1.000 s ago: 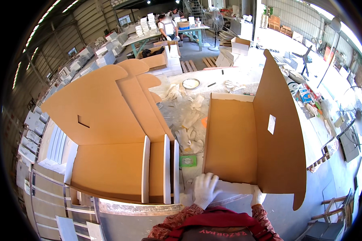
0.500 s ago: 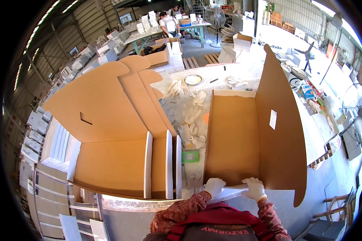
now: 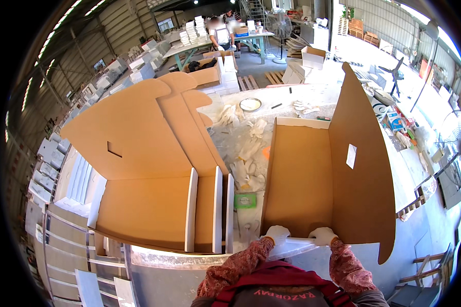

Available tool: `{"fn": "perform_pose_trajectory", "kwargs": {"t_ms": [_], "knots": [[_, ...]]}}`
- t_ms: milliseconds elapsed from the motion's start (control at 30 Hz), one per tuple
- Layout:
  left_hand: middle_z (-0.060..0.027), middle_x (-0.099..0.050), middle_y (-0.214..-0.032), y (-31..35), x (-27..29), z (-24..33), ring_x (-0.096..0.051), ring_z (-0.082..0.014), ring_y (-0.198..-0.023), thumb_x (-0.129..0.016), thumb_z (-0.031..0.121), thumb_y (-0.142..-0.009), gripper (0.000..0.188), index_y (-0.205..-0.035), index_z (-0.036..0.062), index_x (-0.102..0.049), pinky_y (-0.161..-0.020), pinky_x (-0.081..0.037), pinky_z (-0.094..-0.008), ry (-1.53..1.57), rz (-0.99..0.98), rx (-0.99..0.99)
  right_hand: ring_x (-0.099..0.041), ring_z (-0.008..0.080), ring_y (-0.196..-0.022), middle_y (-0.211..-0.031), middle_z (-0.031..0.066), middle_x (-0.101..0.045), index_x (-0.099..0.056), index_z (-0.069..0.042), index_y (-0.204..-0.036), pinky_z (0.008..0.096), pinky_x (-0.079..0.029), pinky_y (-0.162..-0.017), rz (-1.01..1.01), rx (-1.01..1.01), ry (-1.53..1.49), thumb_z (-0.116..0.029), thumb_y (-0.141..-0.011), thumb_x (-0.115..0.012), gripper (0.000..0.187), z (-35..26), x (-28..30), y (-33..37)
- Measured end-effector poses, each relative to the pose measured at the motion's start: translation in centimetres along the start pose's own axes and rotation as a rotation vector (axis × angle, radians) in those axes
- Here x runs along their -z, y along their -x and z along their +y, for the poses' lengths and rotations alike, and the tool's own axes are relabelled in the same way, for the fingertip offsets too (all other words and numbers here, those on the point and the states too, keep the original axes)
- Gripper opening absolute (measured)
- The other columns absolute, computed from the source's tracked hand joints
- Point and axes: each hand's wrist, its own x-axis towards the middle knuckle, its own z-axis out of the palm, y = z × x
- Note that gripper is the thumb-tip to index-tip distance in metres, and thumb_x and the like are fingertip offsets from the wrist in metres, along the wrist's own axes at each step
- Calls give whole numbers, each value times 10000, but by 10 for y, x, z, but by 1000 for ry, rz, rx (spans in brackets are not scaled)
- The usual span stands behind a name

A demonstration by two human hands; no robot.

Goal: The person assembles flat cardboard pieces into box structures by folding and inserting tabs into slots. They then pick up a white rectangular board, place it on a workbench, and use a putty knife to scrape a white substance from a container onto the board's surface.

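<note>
An open cardboard box (image 3: pixel 299 174) lies in front of me, brown inside with white walls, its tall lid (image 3: pixel 363 169) standing up on the right. My left hand (image 3: pixel 277 234), in a white glove, is closed over the near wall at its left corner. On the same wall, nearer the lid, my gloved right hand (image 3: pixel 322 236) has its fingers curled over the edge. A white strip of that wall (image 3: pixel 299 240) shows between the two hands. The fingertips are partly hidden inside the box.
Several more open boxes (image 3: pixel 143 204) stand nested at the left. Between them and my box lie white gloves (image 3: pixel 248 174), a green packet (image 3: pixel 245 201) and a round tin (image 3: pixel 250 105). Fans and a chair (image 3: pixel 425 266) stand to the right. People sit at a far table (image 3: pixel 189 51).
My right hand has shifted slightly left along the near wall, closer to my left hand. The whole view has moved a little.
</note>
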Motion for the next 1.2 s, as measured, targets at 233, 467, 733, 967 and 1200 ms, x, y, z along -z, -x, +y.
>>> {"fn": "perform_pose_trajectory", "kwargs": {"t_ms": [233,467,733,967,1200], "knots": [[-138,-690,-1147,15,17,8,-643,-351,-1096,-717,353,-773,344,-1078,195,-745,-934,-500,-471,-6,-17,-62,-690,309,-987,-1025,84,-742,-759,-215,-1057,448,-538,-855,114,-6,1,-236,-804,-615,292,-15,-8,8],[-230,-508,-1420,36,103,-26,-520,-391,-1278,-727,584,-784,874,-1467,117,-447,-1098,-387,-443,706,708,528,-671,274,-813,-827,31,-680,-732,-198,-937,430,-527,-673,661,80,105,-99,-792,-598,221,-53,-7,89],[-137,-596,-1318,-10,67,-55,-537,-242,-1207,-709,304,-846,593,-1323,-17,-565,-1072,-384,-347,1576,447,399,-623,266,-762,-734,22,-627,-753,-191,-839,404,-503,-656,821,176,153,-26,-692,-629,253,-43,18,128],[-62,-662,-922,5,146,25,-566,-165,-888,-582,66,-767,455,-1209,-20,-644,-805,-463,-293,1349,787,274,-613,262,-736,-731,21,-626,-771,-180,-796,388,-496,-666,1003,181,203,-38,-662,-639,236,0,55,152],[-125,-454,-1515,132,232,111,-409,-175,-1394,-563,-50,-785,804,-1546,40,-320,-1121,-323,-278,1076,1351,125,-602,260,-823,-827,38,-631,-776,-135,-831,392,-484,-763,1196,347,304,-82,-709,-658,178,-30,146,136]]}}
